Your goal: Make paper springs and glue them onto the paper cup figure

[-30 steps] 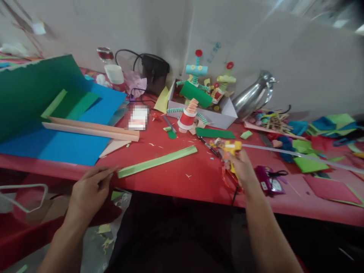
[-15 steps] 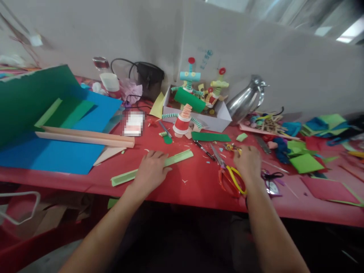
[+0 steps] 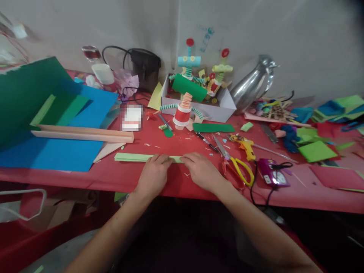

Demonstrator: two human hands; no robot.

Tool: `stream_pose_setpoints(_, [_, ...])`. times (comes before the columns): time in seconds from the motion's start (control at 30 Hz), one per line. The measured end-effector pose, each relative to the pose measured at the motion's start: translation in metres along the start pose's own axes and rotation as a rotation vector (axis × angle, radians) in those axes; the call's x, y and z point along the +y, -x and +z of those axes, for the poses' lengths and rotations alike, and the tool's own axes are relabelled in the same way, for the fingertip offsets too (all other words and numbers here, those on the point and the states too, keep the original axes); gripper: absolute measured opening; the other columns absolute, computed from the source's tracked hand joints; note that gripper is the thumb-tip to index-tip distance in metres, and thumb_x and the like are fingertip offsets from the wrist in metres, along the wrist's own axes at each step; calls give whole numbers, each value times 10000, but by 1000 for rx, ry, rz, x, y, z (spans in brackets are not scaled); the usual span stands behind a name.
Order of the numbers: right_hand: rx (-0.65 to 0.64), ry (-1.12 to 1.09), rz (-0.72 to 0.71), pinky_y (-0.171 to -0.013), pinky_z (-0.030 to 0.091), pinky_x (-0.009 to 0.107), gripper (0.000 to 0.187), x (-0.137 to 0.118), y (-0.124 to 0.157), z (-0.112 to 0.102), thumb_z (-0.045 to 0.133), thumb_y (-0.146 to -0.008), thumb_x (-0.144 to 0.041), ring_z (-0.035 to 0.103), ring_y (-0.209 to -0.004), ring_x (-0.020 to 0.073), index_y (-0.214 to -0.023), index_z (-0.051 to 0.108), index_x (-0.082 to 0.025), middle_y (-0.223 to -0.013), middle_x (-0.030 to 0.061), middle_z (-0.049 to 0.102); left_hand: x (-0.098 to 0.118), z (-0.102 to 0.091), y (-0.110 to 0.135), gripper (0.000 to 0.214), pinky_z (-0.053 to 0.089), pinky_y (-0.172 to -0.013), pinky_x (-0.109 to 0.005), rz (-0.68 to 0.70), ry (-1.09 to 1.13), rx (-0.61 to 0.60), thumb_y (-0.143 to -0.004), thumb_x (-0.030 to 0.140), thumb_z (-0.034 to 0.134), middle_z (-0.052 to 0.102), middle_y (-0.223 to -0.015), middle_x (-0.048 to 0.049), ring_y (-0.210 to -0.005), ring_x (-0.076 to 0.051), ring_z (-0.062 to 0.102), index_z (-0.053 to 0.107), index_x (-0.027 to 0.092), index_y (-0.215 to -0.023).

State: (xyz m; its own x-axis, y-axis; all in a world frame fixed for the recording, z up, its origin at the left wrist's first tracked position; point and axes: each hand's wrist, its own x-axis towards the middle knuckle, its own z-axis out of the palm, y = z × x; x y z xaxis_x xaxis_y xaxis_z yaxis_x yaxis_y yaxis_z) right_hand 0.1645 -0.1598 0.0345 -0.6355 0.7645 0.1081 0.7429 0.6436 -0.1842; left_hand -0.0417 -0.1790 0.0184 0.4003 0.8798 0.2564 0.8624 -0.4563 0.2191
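A light-green folded paper strip (image 3: 133, 157) lies crosswise near the front of the red table. My left hand (image 3: 156, 172) has its fingers curled over the middle of the strip, gripping it. At the right end, my right hand (image 3: 200, 170) pinches the strip, its fingertips close to the left ones. The fingers cover part of the paper there. Right of my right hand lie scissors (image 3: 237, 168) with red and yellow handles and a yellow glue gun (image 3: 248, 148). Beyond the strip stands a red paper-cup figure (image 3: 182, 115) with pleated paper arms.
A white box (image 3: 224, 113) holding paper figures stands at the back, beside a steel jug (image 3: 253, 85). To the left are blue card (image 3: 57, 155) and a folded peach strip (image 3: 85, 135). A purple device (image 3: 273, 173) with black cord sits at right, near coloured paper (image 3: 317, 151).
My right hand has left the glue gun on the table and moved left onto the strip. The strip has turned nearly level and looks more tightly folded.
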Motion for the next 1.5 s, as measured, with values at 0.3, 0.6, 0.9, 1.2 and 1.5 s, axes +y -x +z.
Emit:
stream_pose_setpoints(0.3, [74, 24, 147, -942, 452, 448, 360, -20, 15, 7, 433, -963, -204, 505, -1082, 278, -1288, 575, -144, -1184, 133, 596, 9, -2, 7, 312, 428, -990, -451, 18, -60, -2, -952, 283, 462, 640, -1140, -116, -1063, -275, 555, 632, 167, -1187])
stream_pose_setpoints(0.6, [46, 84, 213, -779, 480, 418, 347, -33, 7, 2, 393, -992, -320, 516, -985, 285, -1285, 566, -250, -1085, 112, 591, 0, -18, 19, 445, 449, -915, -466, -63, -195, -18, -918, 490, 489, 629, -1194, -120, -1091, -317, 553, 610, 218, -1248])
stream_pose_setpoints(0.9, [26, 187, 234, -748, 444, 429, 367, -49, 3, 7, 401, -984, -410, 481, -1001, 318, -1272, 572, -260, -1118, 142, 565, -48, -37, 47, 461, 412, -953, -450, -227, -295, 16, -946, 487, 425, 670, -1145, -118, -1071, -318, 584, 631, 183, -1223])
stream_pose_setpoints(1.2, [38, 217, 252, -747, 423, 414, 363, -53, 3, 11, 378, -989, -421, 479, -982, 308, -1237, 591, -264, -1075, 136, 560, -31, -44, 45, 388, 397, -1002, -516, -434, -398, 182, -948, 337, 427, 653, -1180, -215, -1224, -368, 518, 681, 80, -1091])
stream_pose_setpoints(1.5, [21, 200, 279, -751, 425, 374, 363, -50, 6, 6, 375, -992, -417, 478, -1013, 289, -1285, 563, -312, -1117, 125, 555, -13, -4, 37, 496, 334, -1121, -453, -255, -125, 71, -973, 443, 384, 557, -1402, -112, -1326, -263, 489, 552, 161, -1345])
